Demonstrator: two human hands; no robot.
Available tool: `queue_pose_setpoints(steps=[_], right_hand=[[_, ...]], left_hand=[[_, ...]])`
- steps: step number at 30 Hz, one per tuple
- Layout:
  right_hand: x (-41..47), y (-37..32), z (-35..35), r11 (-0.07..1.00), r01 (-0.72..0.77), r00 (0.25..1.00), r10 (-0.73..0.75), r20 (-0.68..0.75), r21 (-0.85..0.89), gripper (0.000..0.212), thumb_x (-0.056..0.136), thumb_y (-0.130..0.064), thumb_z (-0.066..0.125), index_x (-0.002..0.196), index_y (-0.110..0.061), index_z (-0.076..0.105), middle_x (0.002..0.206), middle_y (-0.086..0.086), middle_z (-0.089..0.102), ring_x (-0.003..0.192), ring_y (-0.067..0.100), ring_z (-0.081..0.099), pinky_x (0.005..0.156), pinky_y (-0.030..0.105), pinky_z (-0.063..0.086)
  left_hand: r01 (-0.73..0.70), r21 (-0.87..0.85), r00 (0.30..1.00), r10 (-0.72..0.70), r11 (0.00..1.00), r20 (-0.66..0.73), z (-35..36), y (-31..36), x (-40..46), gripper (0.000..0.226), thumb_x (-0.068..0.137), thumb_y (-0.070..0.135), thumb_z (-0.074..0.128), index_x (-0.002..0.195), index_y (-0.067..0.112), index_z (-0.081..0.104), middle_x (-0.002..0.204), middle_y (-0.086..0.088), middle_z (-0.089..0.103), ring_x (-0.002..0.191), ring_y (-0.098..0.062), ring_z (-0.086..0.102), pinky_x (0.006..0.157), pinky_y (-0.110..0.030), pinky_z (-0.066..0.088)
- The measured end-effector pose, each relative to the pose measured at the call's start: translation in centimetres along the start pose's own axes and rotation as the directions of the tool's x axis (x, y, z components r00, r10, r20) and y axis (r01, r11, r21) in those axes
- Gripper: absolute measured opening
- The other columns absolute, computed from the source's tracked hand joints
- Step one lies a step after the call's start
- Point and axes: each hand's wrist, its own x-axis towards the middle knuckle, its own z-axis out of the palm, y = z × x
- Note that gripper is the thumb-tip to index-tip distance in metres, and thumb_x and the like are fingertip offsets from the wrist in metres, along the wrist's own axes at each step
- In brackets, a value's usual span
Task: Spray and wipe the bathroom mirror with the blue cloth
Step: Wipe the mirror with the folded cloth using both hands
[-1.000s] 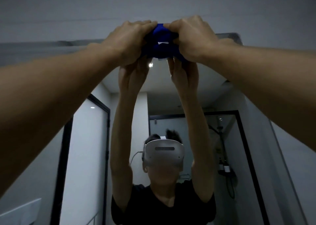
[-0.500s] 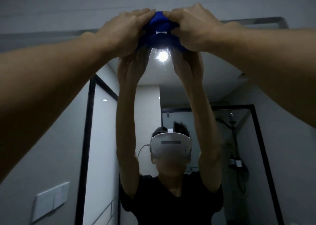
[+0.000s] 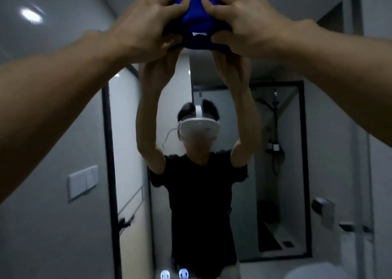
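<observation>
Both hands pressed the blue cloth (image 3: 196,22) high on the mirror (image 3: 63,130).

From the left: a ceiling light (image 3: 31,15) and wall switch plate (image 3: 83,182) showed reflected; the left hand (image 3: 146,27) and right hand (image 3: 239,22) gripped the bunched cloth, fingers (image 3: 180,5) curled over its top, covering its sides. A black-framed shower enclosure (image 3: 305,172) and chrome holder (image 3: 322,207) appeared rightward.
</observation>
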Motion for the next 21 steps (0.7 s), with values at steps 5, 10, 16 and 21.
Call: queue_pose_setpoints(steps=[5, 10, 16, 21], right_hand=[[-5.7, -1.1, 1.0, 0.995, 0.070, 0.996, -0.065, 0.066, -0.072, 0.062, 0.099, -0.030, 0.054, 0.154, -0.017, 0.026, 0.154, 0.018, 0.032, 0.139, 0.039, 0.029, 0.111, 0.051, 0.030], [-12.2, -2.9, 2.8, 0.997, 0.066, 0.991, -0.070, 0.114, 0.037, 0.066, 0.095, -0.027, 0.062, 0.153, -0.019, 0.030, 0.155, 0.016, 0.032, 0.138, 0.038, 0.029, 0.105, 0.053, 0.038], [-20.6, -6.7, 6.1, 0.983, 0.051, 0.997, -0.059, 0.044, 0.177, 0.052, 0.089, -0.027, 0.059, 0.138, -0.012, 0.054, 0.137, 0.019, 0.052, 0.120, 0.041, 0.048, 0.079, 0.054, 0.055], [-26.8, -10.7, 8.2, 0.977, 0.025, 0.996, -0.043, 0.081, 0.211, 0.048, 0.086, -0.023, 0.052, 0.133, -0.013, 0.059, 0.132, 0.017, 0.057, 0.117, 0.037, 0.050, 0.078, 0.047, 0.056]], left_hand=[[-0.027, 0.007, 0.997, 0.026, 1.000, 0.067, 0.8, 4.1, -5.1, 0.065, 0.093, 0.030, 0.060, 0.149, 0.012, 0.033, 0.151, -0.028, 0.033, 0.138, -0.047, 0.031, 0.113, -0.059, 0.029], [-0.015, -0.115, 0.992, 0.029, 0.993, 0.124, 1.7, 8.2, -10.4, 0.065, 0.089, 0.043, 0.048, 0.147, 0.013, 0.041, 0.148, -0.025, 0.040, 0.136, -0.043, 0.036, 0.111, -0.057, 0.031], [0.032, -0.326, 0.995, 0.001, 0.945, 0.099, 4.1, 13.1, -17.9, 0.054, 0.082, 0.020, 0.071, 0.133, 0.010, 0.058, 0.140, -0.022, 0.052, 0.124, -0.041, 0.050, 0.105, -0.049, 0.038], [0.078, -0.435, 0.994, -0.036, 0.897, 0.104, 5.6, 16.9, -24.4, 0.045, 0.082, 0.011, 0.070, 0.126, 0.008, 0.064, 0.139, -0.020, 0.054, 0.126, -0.040, 0.050, 0.106, -0.048, 0.038]])
